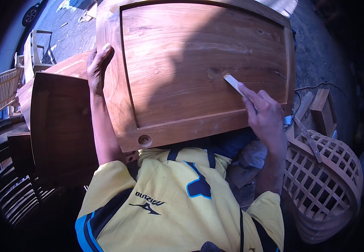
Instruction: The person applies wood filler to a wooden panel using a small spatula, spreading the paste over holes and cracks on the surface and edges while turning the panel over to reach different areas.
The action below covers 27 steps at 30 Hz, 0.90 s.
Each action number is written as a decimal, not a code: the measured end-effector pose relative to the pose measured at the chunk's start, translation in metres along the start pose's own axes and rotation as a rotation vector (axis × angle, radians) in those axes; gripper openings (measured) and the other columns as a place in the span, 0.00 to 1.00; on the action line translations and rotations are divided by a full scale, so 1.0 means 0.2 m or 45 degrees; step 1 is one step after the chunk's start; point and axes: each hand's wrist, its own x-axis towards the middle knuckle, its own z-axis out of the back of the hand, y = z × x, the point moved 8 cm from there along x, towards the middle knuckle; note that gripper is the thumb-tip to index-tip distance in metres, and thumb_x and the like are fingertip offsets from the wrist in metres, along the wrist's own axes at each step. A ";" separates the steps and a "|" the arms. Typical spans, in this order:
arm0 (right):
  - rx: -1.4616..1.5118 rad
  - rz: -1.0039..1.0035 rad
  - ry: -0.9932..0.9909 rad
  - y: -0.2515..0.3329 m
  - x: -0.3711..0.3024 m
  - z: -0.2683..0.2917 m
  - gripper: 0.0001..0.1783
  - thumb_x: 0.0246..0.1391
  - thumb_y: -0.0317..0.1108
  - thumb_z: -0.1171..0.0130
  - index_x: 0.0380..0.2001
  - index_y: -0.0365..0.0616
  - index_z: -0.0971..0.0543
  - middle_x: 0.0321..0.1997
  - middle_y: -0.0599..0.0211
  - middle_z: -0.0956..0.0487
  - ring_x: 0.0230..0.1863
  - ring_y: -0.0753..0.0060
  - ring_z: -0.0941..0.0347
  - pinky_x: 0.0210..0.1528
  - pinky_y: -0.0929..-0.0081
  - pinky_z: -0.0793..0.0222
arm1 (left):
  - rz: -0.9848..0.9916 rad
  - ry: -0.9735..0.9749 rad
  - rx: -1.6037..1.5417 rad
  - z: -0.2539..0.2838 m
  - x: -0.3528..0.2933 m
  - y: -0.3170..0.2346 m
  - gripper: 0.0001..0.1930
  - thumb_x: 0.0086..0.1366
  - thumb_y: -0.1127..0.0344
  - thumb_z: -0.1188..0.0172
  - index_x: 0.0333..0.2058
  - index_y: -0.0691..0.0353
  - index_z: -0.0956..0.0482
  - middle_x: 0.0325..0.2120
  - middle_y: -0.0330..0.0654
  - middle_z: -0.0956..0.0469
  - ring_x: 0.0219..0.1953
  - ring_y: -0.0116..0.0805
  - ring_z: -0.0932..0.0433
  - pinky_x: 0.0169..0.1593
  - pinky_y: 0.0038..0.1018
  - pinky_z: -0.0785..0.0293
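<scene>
A framed wooden panel, perhaps a cabinet door, lies tilted across my lap. Its recessed centre is sunlit on the left and shaded on the right. My left hand grips the frame's left edge, thumb on the face, with the other fingers partly hidden. Between thumb and fingers of my right hand is a pale, flat stick. The stick's far tip meets the panel beside a darker, knot-like patch. A round hole is cut into the frame's near left corner.
A dark wooden board stands close by my left arm. Farther left are slatted wooden chairs. On the right sit a curved wooden lattice piece and a wooden block-like frame. A cable runs over the concrete floor.
</scene>
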 end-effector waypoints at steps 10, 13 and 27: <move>0.390 0.249 0.102 0.32 -0.07 -0.08 0.25 0.60 0.24 0.36 0.61 0.52 0.19 0.28 0.60 0.27 0.27 0.62 0.28 0.33 0.64 0.30 | -0.132 0.292 -0.041 -0.08 0.02 -0.04 0.22 0.71 0.67 0.41 0.60 0.72 0.26 0.51 0.45 0.19 0.53 0.30 0.19 0.61 0.26 0.26; 0.536 0.335 0.208 0.48 -0.13 -0.18 0.25 0.59 0.23 0.36 0.60 0.49 0.19 0.30 0.59 0.26 0.28 0.64 0.27 0.34 0.65 0.29 | -0.061 0.457 -0.161 -0.08 0.01 -0.08 0.21 0.71 0.68 0.41 0.59 0.72 0.25 0.51 0.45 0.18 0.54 0.30 0.19 0.62 0.27 0.26; 0.315 -1.324 -0.500 -1.03 -1.27 0.02 0.17 0.71 0.36 0.47 0.56 0.42 0.20 0.34 0.51 0.17 0.33 0.62 0.17 0.34 0.62 0.24 | -0.462 0.069 0.590 0.78 0.24 0.00 0.25 0.79 0.64 0.64 0.66 0.72 0.32 0.67 0.56 0.31 0.70 0.46 0.33 0.76 0.41 0.43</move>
